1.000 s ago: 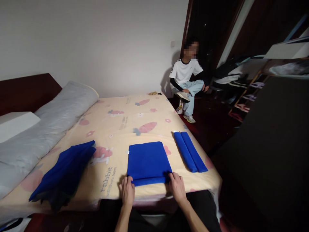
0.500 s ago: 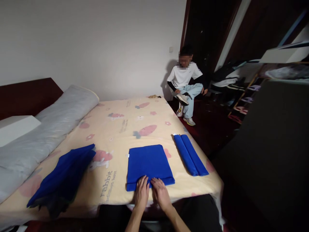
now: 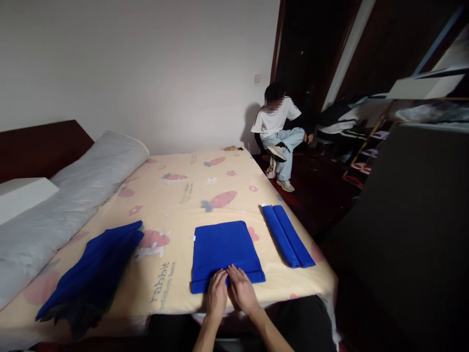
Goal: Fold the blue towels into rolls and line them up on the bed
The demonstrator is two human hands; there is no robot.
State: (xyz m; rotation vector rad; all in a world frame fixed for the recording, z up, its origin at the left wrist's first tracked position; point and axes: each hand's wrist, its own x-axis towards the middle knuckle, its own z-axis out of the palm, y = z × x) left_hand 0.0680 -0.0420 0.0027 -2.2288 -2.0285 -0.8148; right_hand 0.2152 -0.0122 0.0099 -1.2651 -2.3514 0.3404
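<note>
A blue cloth point(image 3: 225, 244) lies flat on the bed, its near edge folded into a narrow band, with a small white tag at its left side. My left hand point(image 3: 218, 292) and my right hand point(image 3: 241, 288) rest side by side on that band, fingertips close together. The fingers look curled over the folded edge, gripping it. To the right lie two blue rolls point(image 3: 286, 234) side by side. More blue cloth point(image 3: 97, 269) is spread in a loose pile on the left of the bed.
The patterned bed sheet point(image 3: 176, 195) lies under the cloths. A grey rolled quilt point(image 3: 91, 181) and a white box point(image 3: 27, 195) are at the left. Beyond the bed's far right corner a person point(image 3: 276, 127) sits. A dark panel point(image 3: 410, 220) and shelves stand at the right.
My hands have moved closer together on the folded band, my right hand slightly left. The seated person's head has tilted lower. The camera view has shifted slightly.
</note>
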